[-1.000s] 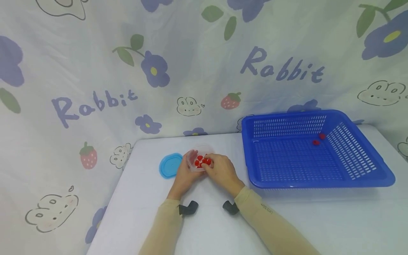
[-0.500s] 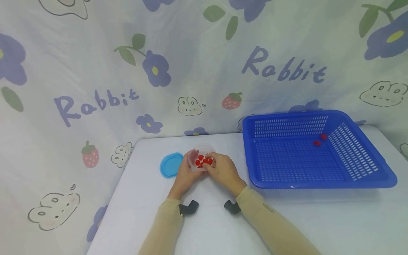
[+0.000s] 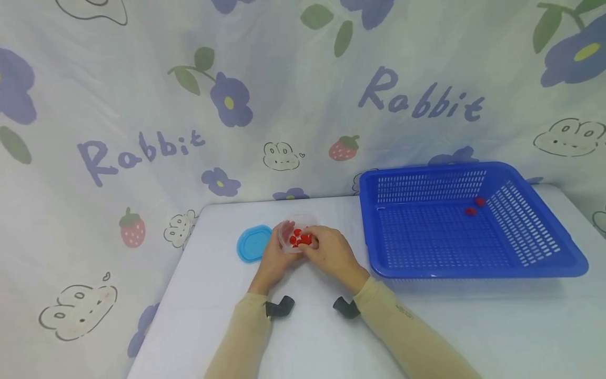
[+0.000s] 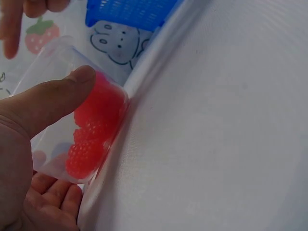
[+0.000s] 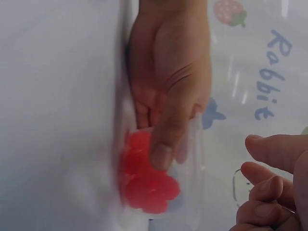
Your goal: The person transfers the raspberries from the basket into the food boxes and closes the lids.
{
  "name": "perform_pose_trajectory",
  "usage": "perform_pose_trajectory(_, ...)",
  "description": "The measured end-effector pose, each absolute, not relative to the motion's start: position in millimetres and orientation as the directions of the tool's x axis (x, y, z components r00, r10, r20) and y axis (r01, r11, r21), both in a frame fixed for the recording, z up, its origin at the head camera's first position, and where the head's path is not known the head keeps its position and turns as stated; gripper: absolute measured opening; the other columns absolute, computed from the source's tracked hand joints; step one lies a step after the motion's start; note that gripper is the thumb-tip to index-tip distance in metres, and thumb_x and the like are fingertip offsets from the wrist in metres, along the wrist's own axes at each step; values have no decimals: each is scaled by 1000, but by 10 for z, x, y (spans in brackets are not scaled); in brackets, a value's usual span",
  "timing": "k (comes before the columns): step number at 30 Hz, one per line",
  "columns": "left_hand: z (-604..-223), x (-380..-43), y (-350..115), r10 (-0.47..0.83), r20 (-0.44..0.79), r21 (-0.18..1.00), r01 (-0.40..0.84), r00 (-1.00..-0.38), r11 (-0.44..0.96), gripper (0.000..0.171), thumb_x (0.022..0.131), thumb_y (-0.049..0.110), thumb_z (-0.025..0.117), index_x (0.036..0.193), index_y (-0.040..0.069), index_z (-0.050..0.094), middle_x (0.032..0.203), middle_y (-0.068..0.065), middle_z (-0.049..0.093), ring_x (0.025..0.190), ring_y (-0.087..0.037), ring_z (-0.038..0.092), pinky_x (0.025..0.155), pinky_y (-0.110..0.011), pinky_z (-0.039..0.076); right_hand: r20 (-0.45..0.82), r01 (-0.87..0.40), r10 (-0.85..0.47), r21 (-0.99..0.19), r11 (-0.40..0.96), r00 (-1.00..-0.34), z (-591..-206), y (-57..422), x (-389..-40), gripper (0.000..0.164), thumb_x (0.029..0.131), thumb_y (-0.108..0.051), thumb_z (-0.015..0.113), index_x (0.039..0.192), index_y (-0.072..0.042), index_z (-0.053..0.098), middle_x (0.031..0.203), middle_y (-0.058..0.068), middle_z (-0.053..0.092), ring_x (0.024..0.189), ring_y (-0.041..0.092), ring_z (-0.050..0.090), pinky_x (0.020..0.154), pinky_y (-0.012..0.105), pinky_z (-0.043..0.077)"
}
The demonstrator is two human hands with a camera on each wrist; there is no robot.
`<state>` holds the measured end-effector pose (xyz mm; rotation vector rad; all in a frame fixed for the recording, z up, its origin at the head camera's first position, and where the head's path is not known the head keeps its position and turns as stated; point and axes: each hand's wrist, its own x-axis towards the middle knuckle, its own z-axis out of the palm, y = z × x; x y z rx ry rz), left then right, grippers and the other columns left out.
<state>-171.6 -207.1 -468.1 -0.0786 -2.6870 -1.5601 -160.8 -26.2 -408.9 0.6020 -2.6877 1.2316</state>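
My left hand [image 3: 274, 263] grips a clear plastic tub [image 3: 305, 218] just over the white table, its thumb across the tub's side in the left wrist view. Inside the tub lie several red raspberries [image 4: 86, 159], gathered toward the bottom. The tub's mouth tilts toward me in the head view. My right hand [image 3: 333, 255] is at the tub's right side, fingertips over the mouth. In the right wrist view, the right hand's thumb and forefinger [image 5: 276, 151] stand apart with nothing between them. A blue lid [image 3: 253, 243] lies left of the tub, partly behind my left hand.
A large blue perforated basket [image 3: 440, 272] stands on the right of the table [image 3: 303, 342], with two red raspberries [image 3: 475, 206] at its far right inside. A printed curtain [image 3: 303, 95] hangs behind the table's back edge.
The right fingers shift slightly at the tub's mouth and cover a little more of the raspberries. The left hand, tub, lid and basket stay in place; the head view moves a little.
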Motion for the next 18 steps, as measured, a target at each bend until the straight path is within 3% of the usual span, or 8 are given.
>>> perform_pose_trajectory(10, -4693, -1736, -2074, 45, 44, 874, 61, -998, 482, 90, 70, 42, 79, 142, 27, 27, 140, 12, 42, 134, -15, 31, 107, -51, 27, 377, -497, -324, -673, 548, -868, -3807, -189, -1437, 29, 81, -20, 69, 110, -14, 67, 68, -8, 49, 62, 7, 45, 53, 20, 39)
perform_pose_trajectory(18, -4666, -1734, -2072, 34, 44, 867, 55, -998, 496, 91, 68, 44, 79, 142, 28, 28, 139, 12, 41, 132, -14, 33, 105, -48, 31, 416, -497, -274, -695, 520, -867, -3590, -77, -1352, 27, 82, -21, 69, 109, -16, 67, 68, -8, 49, 63, 6, 45, 50, 19, 39)
